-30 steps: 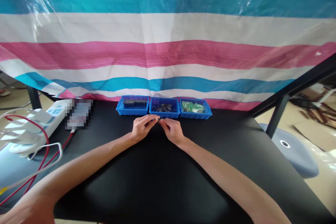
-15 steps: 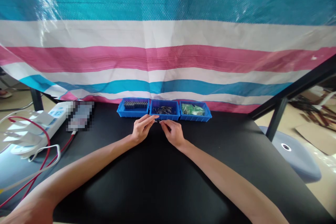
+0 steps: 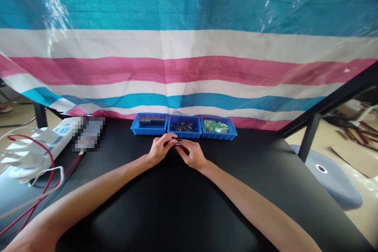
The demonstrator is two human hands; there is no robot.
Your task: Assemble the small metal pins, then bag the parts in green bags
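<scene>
- Right hand (image 3: pixel 193 155) slid in toward the left hand (image 3: pixel 158 150) in the head view, fingertips now a bit lower.
- Left's pinched narrow on a slim dark piece (image 3: pixel 178 139); right's pinching a silvery bit (image 3: pixel 177 144), can't tell if they're joined.
- Both are near the desk's (image 3: pixel 189 204) far edge, before the middle blue bin (image 3: pixel 193 134), so handling's probably ongoing.

The bare left arm (image 3: pixel 102 193) and right arm (image 3: pixel 251 201) reach forward from the lower corners, slanting inward toward each other. The left hand (image 3: pixel 158 149) and right hand (image 3: pixel 194 155) come close together at the fingertips, backs partly upward. On each, thumb and index finger close in a pinch, while the wrists look only slightly bent.
</scene>
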